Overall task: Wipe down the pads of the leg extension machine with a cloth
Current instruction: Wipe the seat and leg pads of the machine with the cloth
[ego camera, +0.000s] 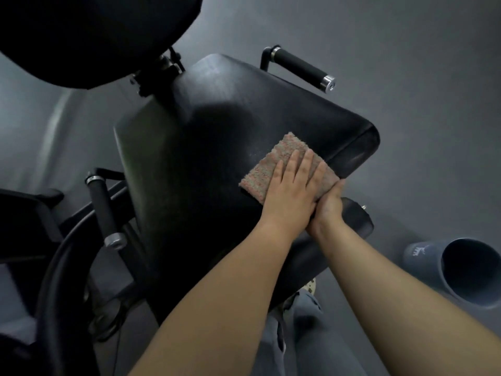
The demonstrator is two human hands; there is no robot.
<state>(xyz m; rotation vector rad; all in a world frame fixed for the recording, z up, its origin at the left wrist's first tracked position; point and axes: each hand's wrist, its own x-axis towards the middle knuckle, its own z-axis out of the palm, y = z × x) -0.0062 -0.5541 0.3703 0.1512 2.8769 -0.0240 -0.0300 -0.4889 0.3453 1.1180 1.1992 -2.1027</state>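
We press the folded cloth (284,166) flat under our left hand (291,191), right hand (329,202) pinching its edge, on the seat pad (217,131); the backrest pad (89,36) beyond looks unwiped yet.

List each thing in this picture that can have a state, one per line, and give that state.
cloth: folded, flat on the seat pad
seat pad: bare except for the cloth
left hand: open, palm pressing the cloth
right hand: at the pad's near edge, touching the cloth's corner; grip unclear
blue bucket: on the floor, mouth facing the camera
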